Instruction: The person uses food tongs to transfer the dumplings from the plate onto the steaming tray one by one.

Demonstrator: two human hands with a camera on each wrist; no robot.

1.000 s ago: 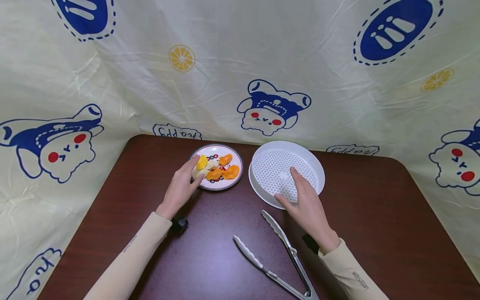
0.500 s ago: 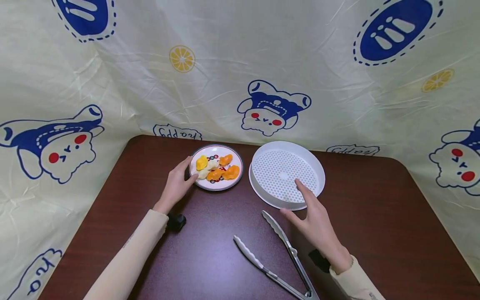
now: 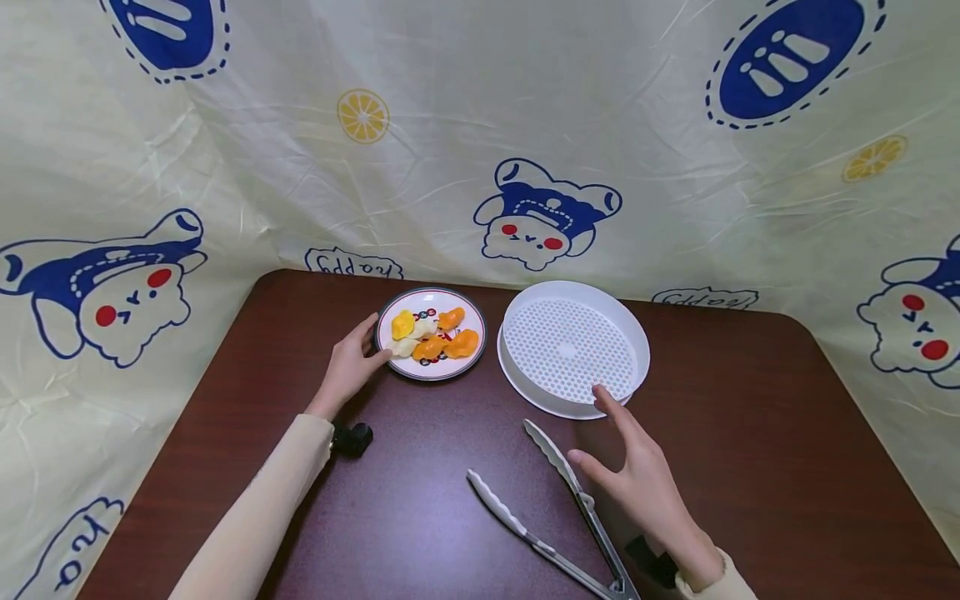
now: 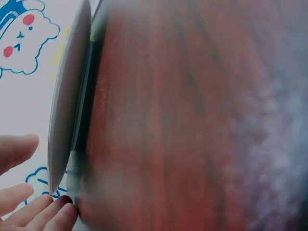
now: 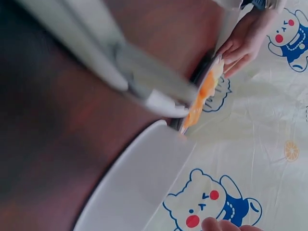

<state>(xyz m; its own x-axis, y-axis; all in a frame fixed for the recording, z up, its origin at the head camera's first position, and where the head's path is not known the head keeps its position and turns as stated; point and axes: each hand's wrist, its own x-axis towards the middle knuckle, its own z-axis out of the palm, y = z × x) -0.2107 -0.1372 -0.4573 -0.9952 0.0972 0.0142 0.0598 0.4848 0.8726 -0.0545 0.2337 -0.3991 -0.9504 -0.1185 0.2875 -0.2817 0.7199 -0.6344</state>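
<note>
Several dumpling-like pieces in yellow, white and orange lie on a round white plate with a dark rim line. My left hand is at the plate's left edge, its thumb and fingers spread along the rim. To the right of the plate stands a round white perforated strainer tray. Short of that tray's front right edge, my right hand hovers with fingers spread and holds nothing. Metal tongs with pale scalloped tips lie spread apart in front of the tray, left of my right hand.
A dark brown table with rounded corners carries everything. Behind and beside it hangs a pale printed cloth with cartoon bears and orange slices. A black wrist camera sits under my left wrist.
My left hand has drawn back from over the plate to its left rim. My right hand has moved from over the strainer tray toward me and right. Plate, tray and tongs stay put.
</note>
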